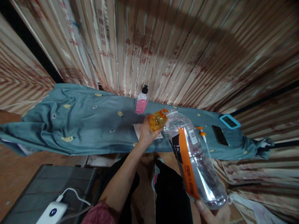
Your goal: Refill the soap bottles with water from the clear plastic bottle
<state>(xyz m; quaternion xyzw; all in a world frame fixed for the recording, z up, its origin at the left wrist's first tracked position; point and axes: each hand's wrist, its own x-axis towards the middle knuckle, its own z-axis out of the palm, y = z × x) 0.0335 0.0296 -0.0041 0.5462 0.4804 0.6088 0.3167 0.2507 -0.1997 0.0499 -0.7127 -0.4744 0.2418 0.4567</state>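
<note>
My left hand is wrapped around a small orange see-through bottle, its open neck tilted to the right. Against that neck, or very close to it, is the mouth of a large clear plastic bottle with an orange and black label. The large bottle is tipped toward the small one, and my right hand grips it near its base. An orange and white pump head with a long tube lies on the cloth behind the large bottle. Under my left hand rests a white tissue, partly hidden.
A grey-green cloth with pineapple prints covers the narrow bench. On it stand a pink-labelled pump bottle, a dark phone and a blue-framed display. At lower left, a white power bank sits on a dark box. Curtains hang behind.
</note>
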